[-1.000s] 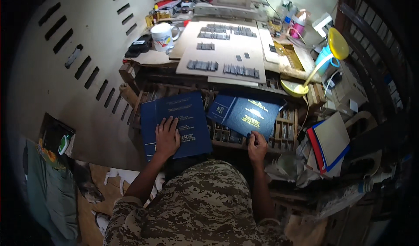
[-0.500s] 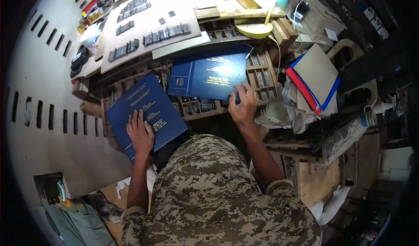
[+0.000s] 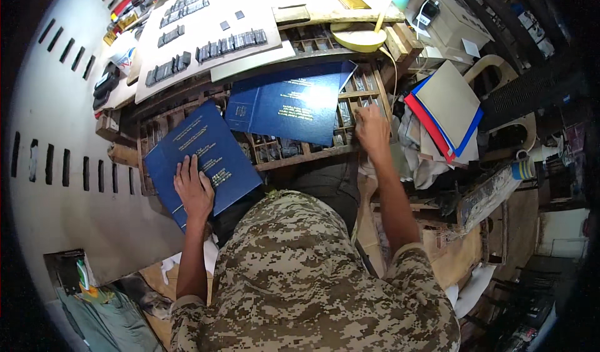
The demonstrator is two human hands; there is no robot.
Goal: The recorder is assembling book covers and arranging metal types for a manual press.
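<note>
My left hand [image 3: 194,188] lies with its fingers stretched out on a dark blue hardcover [image 3: 185,140] stamped with gold lettering. This cover sits tilted at the left, over a corner of the wooden compartment tray [image 3: 294,162]. A second blue hardcover [image 3: 292,109], also gold-lettered and spread flat with its spine panel showing, rests across the tray farther to the right. My right hand [image 3: 374,132] is apart from that cover, above the tray's right end. Its fingers are curled together; whatever they hold, if anything, is hidden.
Beyond the tray, a pale board [image 3: 206,58] carries rows of small dark metal blocks. A yellow lamp base [image 3: 359,37] stands behind on the right. Red and blue folders under a grey-beige board [image 3: 447,99] are stacked to the right. A slotted wall [image 3: 69,164] bounds the left.
My right hand has left the right cover's lower right corner and moved right, its fingers now curled. My left hand stays on the left cover. The view has shifted slightly.
</note>
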